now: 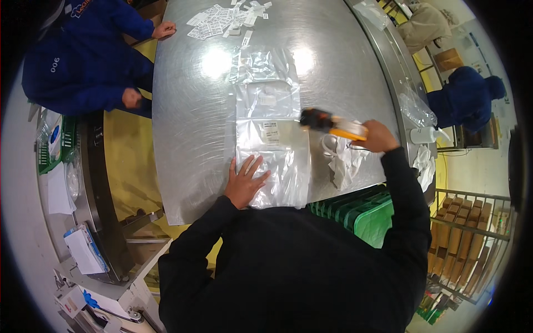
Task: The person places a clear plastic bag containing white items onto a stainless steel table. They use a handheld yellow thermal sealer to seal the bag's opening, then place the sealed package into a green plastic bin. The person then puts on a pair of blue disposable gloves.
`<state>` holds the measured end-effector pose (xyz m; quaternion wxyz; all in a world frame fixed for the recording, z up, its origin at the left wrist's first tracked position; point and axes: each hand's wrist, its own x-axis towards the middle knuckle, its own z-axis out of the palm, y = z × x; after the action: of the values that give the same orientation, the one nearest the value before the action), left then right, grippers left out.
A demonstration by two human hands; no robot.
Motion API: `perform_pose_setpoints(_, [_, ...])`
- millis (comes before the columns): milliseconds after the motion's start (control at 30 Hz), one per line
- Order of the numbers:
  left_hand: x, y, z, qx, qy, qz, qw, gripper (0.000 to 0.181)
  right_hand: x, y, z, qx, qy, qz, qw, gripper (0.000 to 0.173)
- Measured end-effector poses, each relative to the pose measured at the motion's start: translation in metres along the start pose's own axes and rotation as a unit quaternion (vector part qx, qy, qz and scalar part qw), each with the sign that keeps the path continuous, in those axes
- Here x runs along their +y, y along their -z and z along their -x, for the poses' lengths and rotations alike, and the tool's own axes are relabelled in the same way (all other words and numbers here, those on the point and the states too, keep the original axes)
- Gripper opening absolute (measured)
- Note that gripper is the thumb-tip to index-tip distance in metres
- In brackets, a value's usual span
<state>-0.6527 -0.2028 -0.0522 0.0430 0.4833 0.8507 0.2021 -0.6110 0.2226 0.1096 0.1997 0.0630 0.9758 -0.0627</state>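
My left hand (246, 183) lies flat with fingers spread on the near end of a stack of clear plastic bags (287, 175). The bags overlap in a row running away from me across a stainless steel table (191, 137). A printed label (271, 133) shows on one bag, just beyond my left fingertips. My right hand (378, 136) grips the handle of a yellow and black label gun (333, 124), blurred, its black head pointing left at the bags' right edge. Beneath it, a crumpled white cloth (346, 160) rests on the table.
Loose printed labels (220, 21) are heaped at the far end. A person in blue (83, 62) stands left, one hand on the table edge. Green crates (370, 216) sit under the near right edge. A pump bottle (424, 135) stands on the right-hand counter.
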Motion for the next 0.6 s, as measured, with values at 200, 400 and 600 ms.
perform_pose_setpoints(200, [-0.05, 0.069, -0.094, -0.191, -0.064, 0.389, 0.899, 0.017, 0.011, -0.001, 0.06, 0.131, -0.016, -0.489, 0.862, 0.04])
perform_pose_setpoints(400, [-0.059, 0.149, -0.137, 0.515, 0.165, 0.323, 0.777, 0.022, -0.008, -0.035, 0.066, 0.135, -0.004, -0.408, 0.903, 0.043])
perform_pose_setpoints(600, [0.002, 0.043, -0.02, 0.073, 0.032, 0.113, 0.99, 0.045, -0.071, -0.027, -0.006, 0.0, 0.106, -0.11, 0.988, 0.032])
